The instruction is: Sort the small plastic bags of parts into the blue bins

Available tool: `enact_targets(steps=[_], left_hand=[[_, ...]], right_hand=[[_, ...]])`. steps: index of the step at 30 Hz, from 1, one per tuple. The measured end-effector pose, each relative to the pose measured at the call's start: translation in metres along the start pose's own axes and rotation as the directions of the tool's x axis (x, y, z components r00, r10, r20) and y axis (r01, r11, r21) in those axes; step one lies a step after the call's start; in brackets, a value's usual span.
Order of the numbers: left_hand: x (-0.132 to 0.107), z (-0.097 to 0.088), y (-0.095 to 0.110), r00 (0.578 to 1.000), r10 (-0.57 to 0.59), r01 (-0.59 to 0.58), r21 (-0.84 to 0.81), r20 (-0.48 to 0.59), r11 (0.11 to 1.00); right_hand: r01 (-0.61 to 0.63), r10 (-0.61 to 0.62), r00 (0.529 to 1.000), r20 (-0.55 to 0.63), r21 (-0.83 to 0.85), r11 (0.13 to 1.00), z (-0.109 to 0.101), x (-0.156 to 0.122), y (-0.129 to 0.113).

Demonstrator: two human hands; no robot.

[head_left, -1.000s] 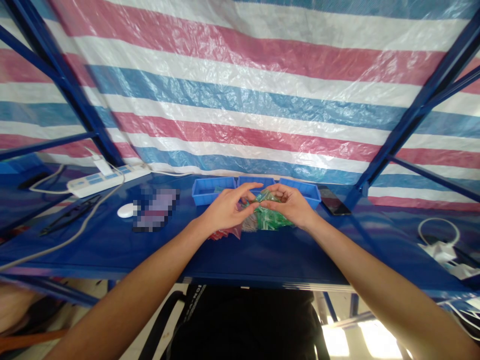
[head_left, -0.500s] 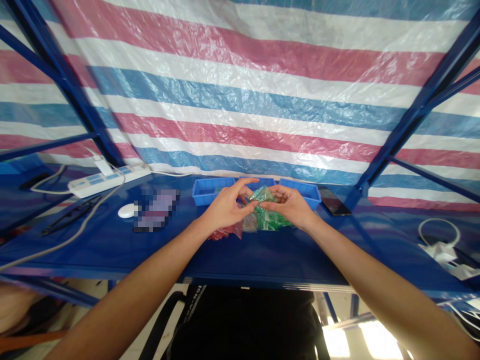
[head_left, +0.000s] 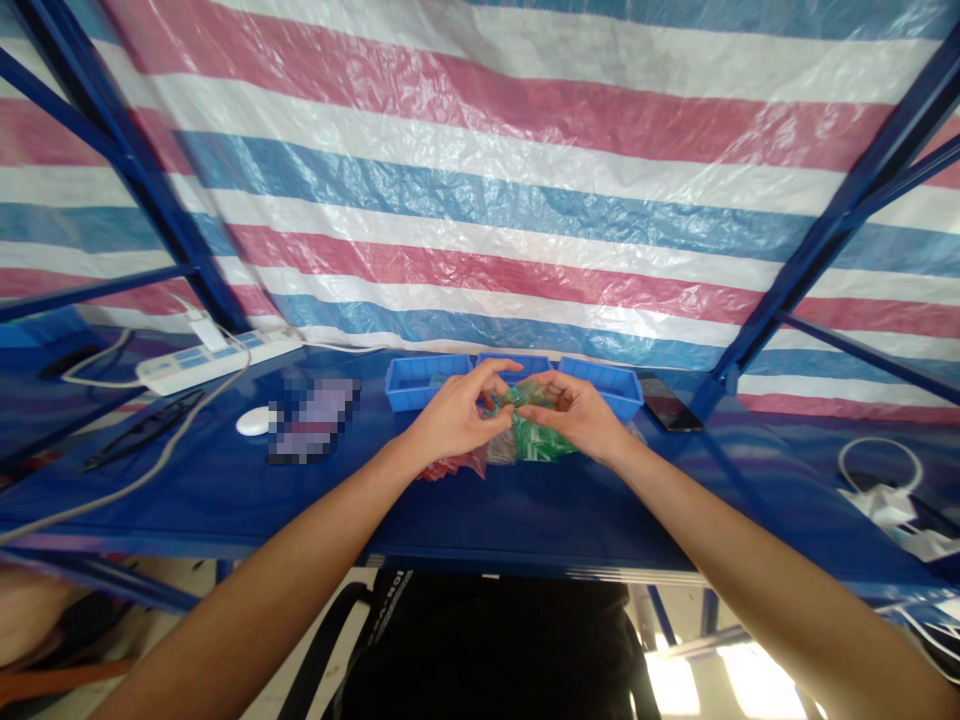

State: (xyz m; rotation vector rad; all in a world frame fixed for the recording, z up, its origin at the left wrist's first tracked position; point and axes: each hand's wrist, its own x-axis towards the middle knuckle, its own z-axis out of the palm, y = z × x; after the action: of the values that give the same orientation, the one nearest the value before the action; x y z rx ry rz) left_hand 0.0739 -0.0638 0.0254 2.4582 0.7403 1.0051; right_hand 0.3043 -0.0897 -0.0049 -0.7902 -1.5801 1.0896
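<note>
My left hand [head_left: 463, 415] and my right hand [head_left: 577, 412] meet over the middle of the desk. Between them is a small green see-through plastic bag [head_left: 529, 394], pinched at its edges by the thumb and fingers of each hand. Under the hands lie more green plastic bags [head_left: 543, 443]. To their left are pale clear bags [head_left: 502, 447] and red bags [head_left: 459, 464], partly covered by my left hand. Behind the hands stand a left blue bin [head_left: 399, 392], a middle blue bin [head_left: 525, 364] and a right blue bin [head_left: 619, 393].
On the left of the blue desk [head_left: 525, 520] are a phone [head_left: 315, 418], a white round-edged object [head_left: 256, 421], a power strip [head_left: 225, 362] and cables. A dark phone [head_left: 670, 402] lies right of the bins. A striped tarp [head_left: 480, 200] hangs behind.
The held green bag has sunk and tilted slightly between my fingers. Both hands have stayed almost in place, still pinching it.
</note>
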Motion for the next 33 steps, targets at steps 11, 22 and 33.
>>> enact_targets(steps=[11,22,33], left_hand=[[0.001,0.001,0.001,1.0,0.006,-0.007,0.029,0.01,1.0],[0.0,-0.002,0.005,0.983,0.183,-0.182,0.132,0.005,0.974],[0.003,-0.003,-0.002,0.902,0.428,-0.407,0.216,-0.057,0.887]], right_hand=[[0.025,-0.026,1.0,-0.014,-0.044,0.999,-0.002,0.0,-0.003],[0.023,-0.004,0.99,-0.138,0.134,0.991,-0.005,0.004,0.003],[-0.155,0.168,0.985,-0.025,0.27,0.95,-0.003,0.0,-0.003]])
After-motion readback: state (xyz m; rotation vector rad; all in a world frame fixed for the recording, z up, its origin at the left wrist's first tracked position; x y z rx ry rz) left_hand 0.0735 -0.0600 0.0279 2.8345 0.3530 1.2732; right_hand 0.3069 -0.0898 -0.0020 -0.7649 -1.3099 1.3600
